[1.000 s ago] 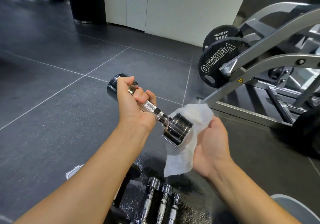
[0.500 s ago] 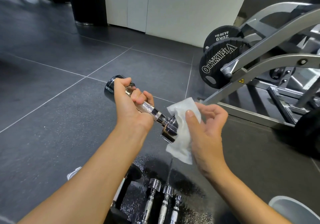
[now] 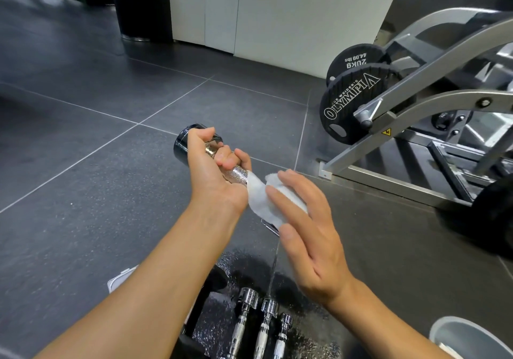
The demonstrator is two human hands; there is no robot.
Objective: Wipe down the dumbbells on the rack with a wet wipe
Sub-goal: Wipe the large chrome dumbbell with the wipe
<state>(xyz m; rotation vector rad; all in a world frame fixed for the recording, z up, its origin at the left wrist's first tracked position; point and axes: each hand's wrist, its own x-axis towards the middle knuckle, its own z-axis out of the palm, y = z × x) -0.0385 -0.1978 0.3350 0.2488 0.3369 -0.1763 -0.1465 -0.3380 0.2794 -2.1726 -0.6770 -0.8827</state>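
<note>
So since half a second ago the right hand (image 3: 305,233) has slid up and over the near end of the dumbbell (image 3: 236,175). That end was showing beside the wet wipe (image 3: 262,202) before and now it's basically buried under it, with just a sliver of chrome poking out below the thumb. The right hand's fingers are laid out mostly straight on the wipe, pressing it onto that end. The left hand (image 3: 213,172) is wrapped tight round the knurled handle, holding the dumbbell up in the air and tilted, with the far head sticking out past the knuckles. The wipe runs right up against the heel of the left hand. Three more chrome dumbbells on the rack (image 3: 265,328) sit side by side down below the hands, and there's an Olympia weight plate (image 3: 347,106) on the machine off to the right.
</note>
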